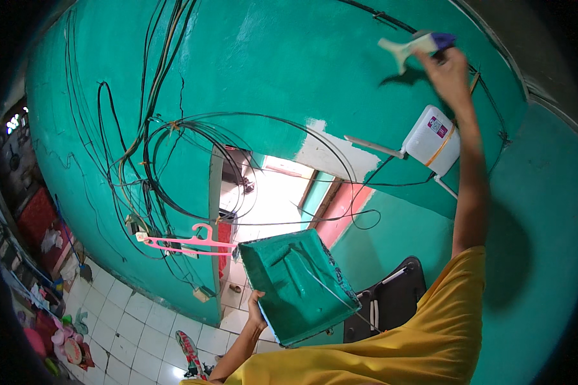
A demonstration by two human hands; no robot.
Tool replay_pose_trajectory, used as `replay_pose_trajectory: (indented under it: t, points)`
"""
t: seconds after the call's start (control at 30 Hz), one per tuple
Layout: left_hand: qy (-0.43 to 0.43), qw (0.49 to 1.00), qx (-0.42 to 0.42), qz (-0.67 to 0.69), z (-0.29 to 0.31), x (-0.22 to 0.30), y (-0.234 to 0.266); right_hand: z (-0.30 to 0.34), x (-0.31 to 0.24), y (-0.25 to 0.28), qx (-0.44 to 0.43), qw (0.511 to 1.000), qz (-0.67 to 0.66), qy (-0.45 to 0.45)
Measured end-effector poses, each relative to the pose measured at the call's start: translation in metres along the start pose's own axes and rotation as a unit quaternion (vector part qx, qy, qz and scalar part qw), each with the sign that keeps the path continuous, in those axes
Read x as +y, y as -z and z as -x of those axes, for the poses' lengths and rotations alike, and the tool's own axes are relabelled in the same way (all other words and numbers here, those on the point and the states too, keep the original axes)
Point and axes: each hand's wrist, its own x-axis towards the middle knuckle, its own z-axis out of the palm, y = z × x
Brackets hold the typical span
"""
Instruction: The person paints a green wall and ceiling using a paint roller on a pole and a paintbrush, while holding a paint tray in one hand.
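High at the upper right, my right hand (449,74) is closed round a paintbrush (408,50) with cream and purple parts, held close to the green wall (263,70). Motion blurs it slightly, and I cannot tell which end bears the bristles. Lower down, my left hand (257,311) grips the left edge of a square paint tub (302,289). The tub is tilted toward me, its inside coated in wet-looking green paint. A thin wire handle (331,289) crosses its opening.
A white router (430,138) with antennas hangs below my right arm. Loops of black cable (151,160) and a pink hanger (196,240) hang on the left. A pale unpainted patch (327,154) sits above a doorway. Behind the tub is a black chair (398,289).
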Motion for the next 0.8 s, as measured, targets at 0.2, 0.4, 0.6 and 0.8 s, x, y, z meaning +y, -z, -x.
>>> replay_pose_trajectory:
  t: [0.2,0.4,0.6,0.8]
  points:
    - [0.005,1.0,0.011,-0.003,-0.003,0.002,0.003,0.011,-0.058,0.003,0.125,0.964,0.17,0.16]
    - [-0.006,1.0,0.003,-0.008,0.001,0.005,-0.005,0.059,-0.11,-0.015,-0.083,0.988,0.048,0.125]
    - [0.003,1.0,0.005,-0.005,0.006,0.008,-0.005,0.057,-0.086,-0.028,-0.195,0.98,-0.036,-0.029]
    - [-0.005,1.0,0.016,-0.011,0.002,0.008,-0.002,0.012,-0.037,-0.009,-0.004,1.0,-0.027,-0.01]
